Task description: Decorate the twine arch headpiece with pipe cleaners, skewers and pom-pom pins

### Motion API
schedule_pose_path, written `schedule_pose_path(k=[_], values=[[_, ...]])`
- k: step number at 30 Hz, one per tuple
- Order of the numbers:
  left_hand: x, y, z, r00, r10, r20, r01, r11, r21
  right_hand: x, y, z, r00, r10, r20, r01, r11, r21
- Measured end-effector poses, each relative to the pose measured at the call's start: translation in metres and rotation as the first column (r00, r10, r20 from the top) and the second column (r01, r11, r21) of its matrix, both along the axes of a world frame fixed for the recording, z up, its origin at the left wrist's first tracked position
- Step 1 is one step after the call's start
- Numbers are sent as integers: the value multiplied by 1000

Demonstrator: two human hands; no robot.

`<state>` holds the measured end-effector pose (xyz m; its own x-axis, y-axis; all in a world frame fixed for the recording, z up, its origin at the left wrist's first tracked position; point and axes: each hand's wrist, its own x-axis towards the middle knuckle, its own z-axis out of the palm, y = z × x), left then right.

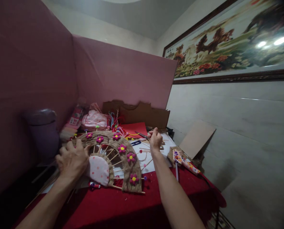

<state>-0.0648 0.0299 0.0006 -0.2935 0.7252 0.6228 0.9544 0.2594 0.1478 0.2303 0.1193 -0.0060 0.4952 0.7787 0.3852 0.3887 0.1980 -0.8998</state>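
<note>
A fan-shaped craft (127,163), wound with twine over thin sticks, stands tilted above the table. Pink felt flowers with yellow centres dot its band, and a dotted pale half-round pad (99,170) sits at its inner edge. My left hand (72,157) grips the craft's left side, fingers over the band and thumb near the inner edge. Farther back on the right, my right hand (155,139) is closed around scissors (142,135); their blades point left and handle loops show beside the hand. Part of the grip is hidden.
A glue gun (186,163) with a flowered cover lies at the right on cardboard. Red paper (134,128), pipe cleaners (114,119) and a navy cutter (135,143) are behind the craft. A purple bin (44,133) stands left; a red cloth (103,206) covers the table.
</note>
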Motion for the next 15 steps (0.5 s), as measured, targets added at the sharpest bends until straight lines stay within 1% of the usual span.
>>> schedule_pose_path(k=[3, 6, 8, 10, 15], values=[[-1, 0, 1, 997, -23, -72, 32, 991, 131, -2, -3, 2, 986, -157, 49, 158, 987, -17], [-3, 3, 2, 990, -99, -101, 121, 963, 240, -5, -7, 3, 968, -218, 122, 225, 973, -48], [-2, 5, 2, 977, -173, -123, 201, 937, 286, -8, -8, 3, 960, -217, 178, 233, 970, -71], [-1, 7, 1, 962, -231, -147, 267, 913, 309, -13, -9, 2, 952, -186, 243, 212, 973, -89], [0, 7, 0, 935, -315, -162, 353, 862, 364, -21, -6, -3, 914, -71, 399, 133, 983, -128]])
